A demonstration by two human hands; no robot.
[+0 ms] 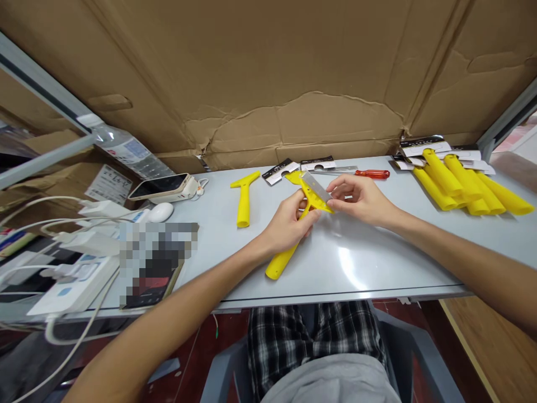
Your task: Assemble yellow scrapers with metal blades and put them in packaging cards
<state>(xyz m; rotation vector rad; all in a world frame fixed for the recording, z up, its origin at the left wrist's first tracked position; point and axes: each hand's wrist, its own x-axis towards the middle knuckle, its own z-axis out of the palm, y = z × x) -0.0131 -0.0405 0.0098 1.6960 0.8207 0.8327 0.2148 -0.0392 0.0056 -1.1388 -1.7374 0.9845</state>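
Observation:
My left hand [290, 223] is wrapped round a yellow scraper [280, 263], its hollow handle slanting down toward the table's front edge. A flat silvery metal blade [316, 186] lies along the scraper's head. At the blade's right end, my right hand [359, 198] pinches it between thumb and fingertips, the other fingers curled. A second yellow T-shaped scraper handle [244, 201] lies to the left, with no blade showing. Just behind my hands rests a screwdriver with a red handle [372, 174], its shaft partly hidden. Black-and-white cards [280, 170] lie near it.
Several yellow scrapers [461, 179] with cards are piled at the right. On the left are a phone [161, 187], a white mouse [160, 212], a power strip [75, 285] with cables, a blurred-out object [157, 266] and a plastic bottle [130, 151]. Cardboard [293, 67] stands behind the table.

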